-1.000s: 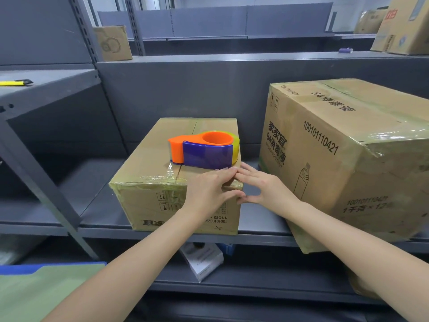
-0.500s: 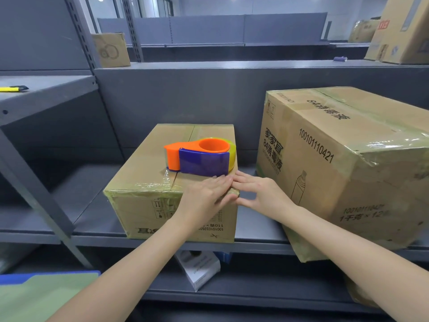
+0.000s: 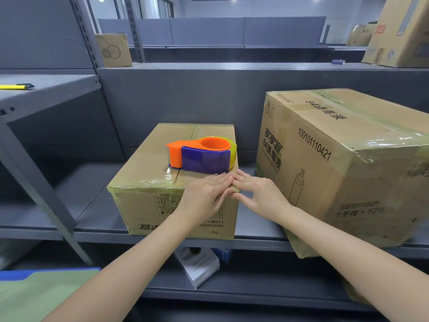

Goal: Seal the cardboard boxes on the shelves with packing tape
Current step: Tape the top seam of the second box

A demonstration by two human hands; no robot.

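1. The small box [image 3: 148,177] sits on the shelf [image 3: 37,231], left of the large box [image 3: 325,173] and apart from it; a shiny tape strip [image 3: 144,183] runs along its near top edge from corner to corner
2. Both grips meet at the near right corner of that box; the left grip [image 3: 204,194] lies with fingers flat and together over the edge, pressing the tape down; the right grip [image 3: 260,194] comes in from the right side, fingers straight and spread, tips touching the same corner; neither is clamped on anything
3. The tape dispenser [image 3: 202,154] stands on the lid just beyond the fingertips; its long axis runs left to right, parallel to the near edge, with the orange nose to the left and the roll to the right
4. The lid's centre seam [image 3: 193,130] runs front to back, crosswise to the dispenser; a strip along it would likely need the dispenser turned a quarter; the left grip looks nearer the blue guard, the right nearer the roll
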